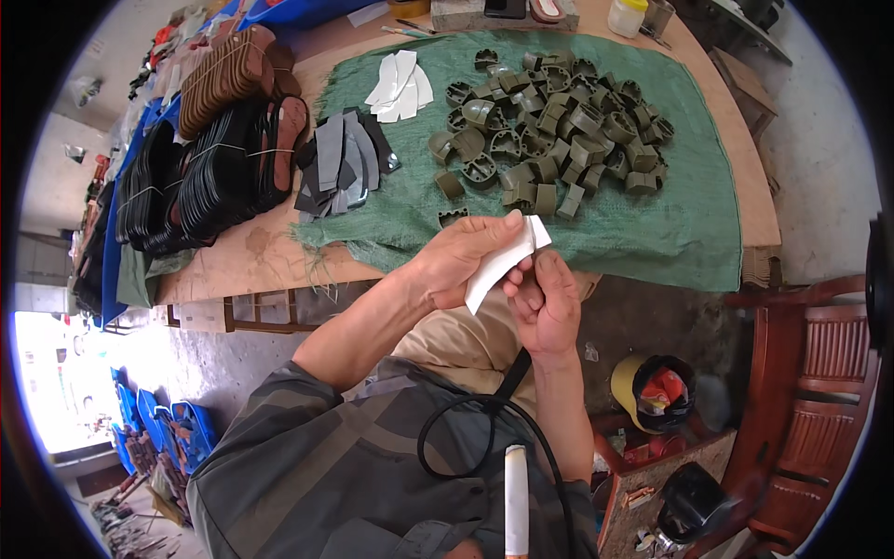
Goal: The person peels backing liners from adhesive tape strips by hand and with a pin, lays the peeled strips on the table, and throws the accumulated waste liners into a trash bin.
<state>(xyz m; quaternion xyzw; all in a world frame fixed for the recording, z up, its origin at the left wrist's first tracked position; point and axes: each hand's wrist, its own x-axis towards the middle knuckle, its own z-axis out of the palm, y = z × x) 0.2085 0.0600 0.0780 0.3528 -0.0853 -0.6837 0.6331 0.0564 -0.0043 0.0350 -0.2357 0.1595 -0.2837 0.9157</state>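
Observation:
In front of my body, just over the table's near edge, I hold a curved white strip (496, 270). My left hand (453, 258) is closed on it, thumb laid along the upper end. My right hand (547, 300) is closed at the strip's right side, fingers curled and thumb raised; its fingertips are partly hidden. A thin dark line crosses the strip near its top. Beyond my hands, a heap of olive-green shoe heels (559, 121) lies on a green woven sheet (694, 214). More white strips (400, 86) lie left of the heap, near dark grey strips (343, 158).
Tied stacks of black soles (205, 177) and brown soles (223, 79) stand on the table's left. A wooden chair (819, 401) is at the right. Below it to the left sits a yellow container (629, 387). A black cable (433, 429) loops before my chest.

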